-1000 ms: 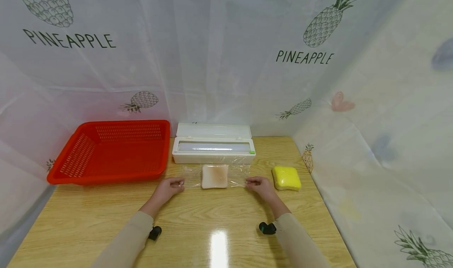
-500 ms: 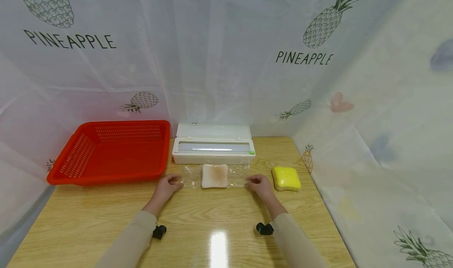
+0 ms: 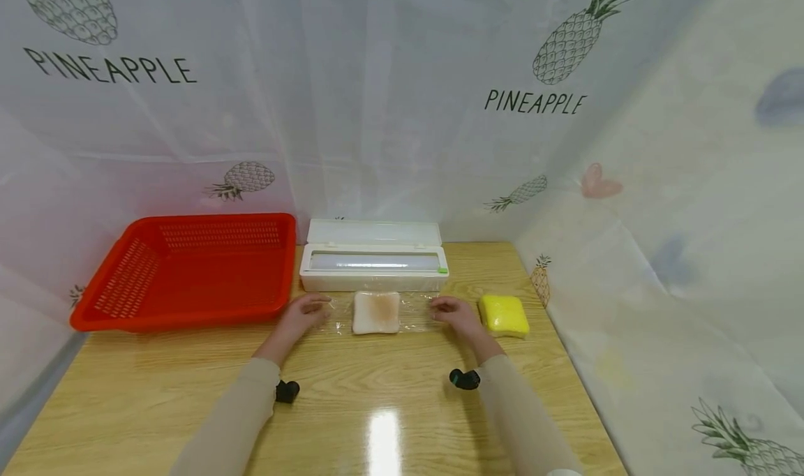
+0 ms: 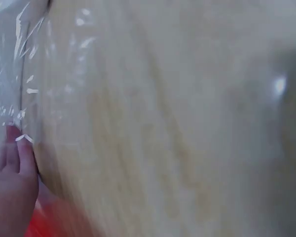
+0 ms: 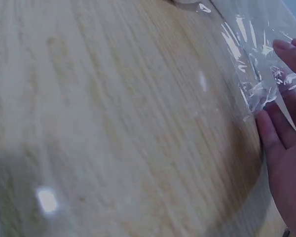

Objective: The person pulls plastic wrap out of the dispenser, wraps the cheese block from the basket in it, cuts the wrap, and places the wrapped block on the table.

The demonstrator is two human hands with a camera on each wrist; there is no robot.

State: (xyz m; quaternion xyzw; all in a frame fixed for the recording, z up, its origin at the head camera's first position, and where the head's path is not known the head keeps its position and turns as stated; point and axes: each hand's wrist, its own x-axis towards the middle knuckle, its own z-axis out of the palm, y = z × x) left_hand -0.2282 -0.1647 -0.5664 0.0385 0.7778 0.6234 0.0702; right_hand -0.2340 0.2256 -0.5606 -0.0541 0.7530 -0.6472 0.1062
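Observation:
A slice of bread, white with a browned patch, lies on a strip of cling film in the middle of the table. My left hand is at the film's left end, fingers fairly straight and touching it in the left wrist view. At the opposite end is my right hand. In the right wrist view its thumb stands apart from the fingers, with crumpled film against the fingertips. Behind the bread stands a white cling film dispenser, lid up and roll showing.
A red plastic basket stands at the back left, close beyond my left hand. Right of my right hand sits a yellow, square, shiny block. A printed curtain hangs behind the wooden table and along its right side.
Both hands have moved a little away from me, toward the film's far corners. Their fingers have loosened from the near corners. The bread stays on the film.

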